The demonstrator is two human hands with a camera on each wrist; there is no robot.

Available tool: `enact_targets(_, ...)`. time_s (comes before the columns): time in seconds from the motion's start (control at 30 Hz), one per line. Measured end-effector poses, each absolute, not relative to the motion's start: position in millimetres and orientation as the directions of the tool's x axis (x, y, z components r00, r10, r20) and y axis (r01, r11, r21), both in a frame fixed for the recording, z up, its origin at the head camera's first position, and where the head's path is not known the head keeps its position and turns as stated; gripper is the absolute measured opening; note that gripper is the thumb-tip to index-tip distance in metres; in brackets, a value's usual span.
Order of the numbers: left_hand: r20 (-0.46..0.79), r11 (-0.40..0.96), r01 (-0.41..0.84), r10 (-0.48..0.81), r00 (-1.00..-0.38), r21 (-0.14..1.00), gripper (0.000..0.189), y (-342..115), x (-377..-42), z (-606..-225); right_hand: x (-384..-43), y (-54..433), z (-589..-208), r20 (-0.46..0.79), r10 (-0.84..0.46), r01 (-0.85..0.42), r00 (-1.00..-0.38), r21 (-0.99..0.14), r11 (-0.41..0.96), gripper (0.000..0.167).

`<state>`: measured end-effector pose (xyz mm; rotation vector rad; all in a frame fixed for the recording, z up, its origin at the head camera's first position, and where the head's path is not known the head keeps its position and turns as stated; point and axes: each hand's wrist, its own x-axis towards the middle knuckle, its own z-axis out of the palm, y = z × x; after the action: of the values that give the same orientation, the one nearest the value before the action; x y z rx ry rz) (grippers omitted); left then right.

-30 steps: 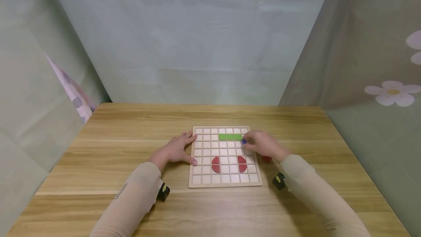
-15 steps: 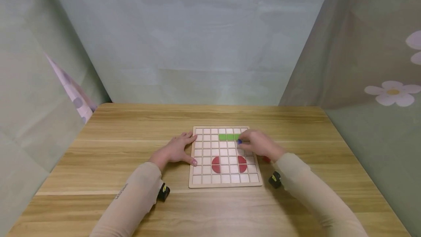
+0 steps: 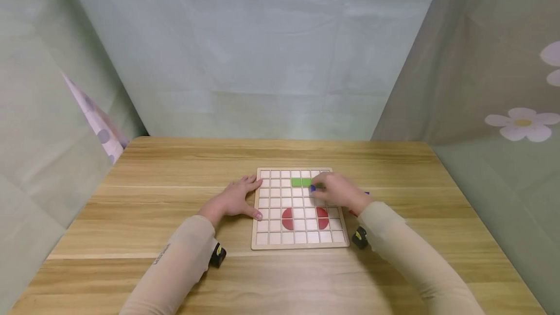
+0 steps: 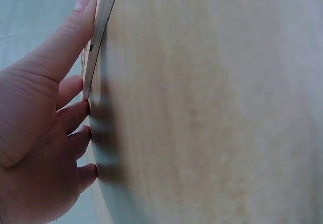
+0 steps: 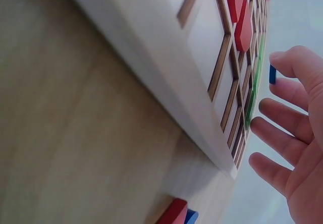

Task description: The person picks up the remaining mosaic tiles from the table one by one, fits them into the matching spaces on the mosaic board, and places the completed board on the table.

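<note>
Between thumb and forefinger my right hand (image 3: 343,192) pinches a small blue tile (image 5: 272,74), held over the upper right of a wooden grid board (image 3: 302,246). Its other fingers spread loosely in the right wrist view. My left hand (image 3: 234,199) rests at the board's left edge, fingers extended and thumb on the rim. Green tiles (image 3: 301,182) lie in a row near the board's top, the rightmost partly behind my right hand. Lower down, rounded red tiles sit in two pairs, a left pair (image 3: 287,218) and a right pair (image 3: 322,218).
Just right of the board, partly hidden by my right arm, lie a loose red piece (image 5: 173,212) and a blue piece (image 5: 191,217). The wooden table (image 3: 183,159) backs onto a pale cloth (image 3: 262,62), with more cloth at both sides.
My right hand has moved left over the board with the blue tile, now covering part of the green row. A blue piece has come into sight beyond the right wrist. My left hand stays put.
</note>
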<state>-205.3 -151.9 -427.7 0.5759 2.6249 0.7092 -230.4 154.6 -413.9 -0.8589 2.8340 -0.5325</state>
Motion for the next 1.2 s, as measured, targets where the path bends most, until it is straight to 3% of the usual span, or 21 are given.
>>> enact_targets(1.2, -0.232, 0.791, 0.277, 0.460, -0.857, 0.546, 0.106, -149.9, -204.4, -426.9, -236.1, 124.1, -414.2, -0.057, -0.602, -0.547, -0.796, -0.357, 0.757, 0.017)
